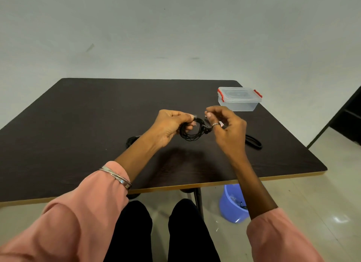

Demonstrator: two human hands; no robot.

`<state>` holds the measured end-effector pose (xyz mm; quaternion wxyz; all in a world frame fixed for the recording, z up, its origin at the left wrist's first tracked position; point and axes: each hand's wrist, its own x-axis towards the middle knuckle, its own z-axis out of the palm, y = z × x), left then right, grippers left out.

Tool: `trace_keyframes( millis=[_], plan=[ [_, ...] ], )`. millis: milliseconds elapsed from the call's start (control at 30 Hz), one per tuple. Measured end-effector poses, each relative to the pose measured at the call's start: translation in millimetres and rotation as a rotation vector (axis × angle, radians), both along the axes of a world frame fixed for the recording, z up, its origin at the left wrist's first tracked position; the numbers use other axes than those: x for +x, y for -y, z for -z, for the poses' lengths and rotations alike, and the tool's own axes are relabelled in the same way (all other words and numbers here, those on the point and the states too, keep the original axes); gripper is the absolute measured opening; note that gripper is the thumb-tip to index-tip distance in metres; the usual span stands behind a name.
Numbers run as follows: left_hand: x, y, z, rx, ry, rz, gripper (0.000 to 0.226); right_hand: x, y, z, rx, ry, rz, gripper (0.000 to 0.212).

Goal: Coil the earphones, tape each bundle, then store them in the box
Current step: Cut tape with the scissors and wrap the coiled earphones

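Three black earphone coils: one (190,132) gripped by the left hand (170,125), the right hand (226,125) fingers pinching its end; two lie on the surface (88,115), one at the left (131,140), one at the right (253,141). One closed box (239,98).

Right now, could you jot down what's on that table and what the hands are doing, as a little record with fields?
Left hand: grips the coiled black earphones above the table
Right hand: pinches something small beside the coil; what it is cannot be told
Box: clear plastic, red clips, lid on, far right of the table
Other black cables: one bundle behind the left wrist, another right of the right hand
Floor: blue bucket under the table's edge
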<state>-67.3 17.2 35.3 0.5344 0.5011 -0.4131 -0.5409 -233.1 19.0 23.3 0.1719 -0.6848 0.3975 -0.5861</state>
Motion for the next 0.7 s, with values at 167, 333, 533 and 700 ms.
trace_keyframes(
  millis=[167, 333, 533, 700],
  plan=[
    [0.4, 0.1, 0.3, -0.04, 0.003, 0.014, 0.008, 10.4, 10.8, -8.7, 0.103, -0.148, -0.103, 0.011],
    [8.3, -1.4, 2.5, -0.066, -0.001, 0.048, 0.009, 13.2, 15.7, -4.5, 0.2, -0.12, -0.144, 0.014],
    [15.5, 0.2, 5.8, -0.215, 0.311, 0.068, 0.018, 11.3, 20.7, -5.3, 0.187, -0.276, -0.132, 0.019],
    [13.9, -2.4, 8.2, -0.429, 0.695, -0.017, 0.03, 6.0, 22.2, -2.2, 0.144, -0.502, -0.144, 0.019]
  ],
)
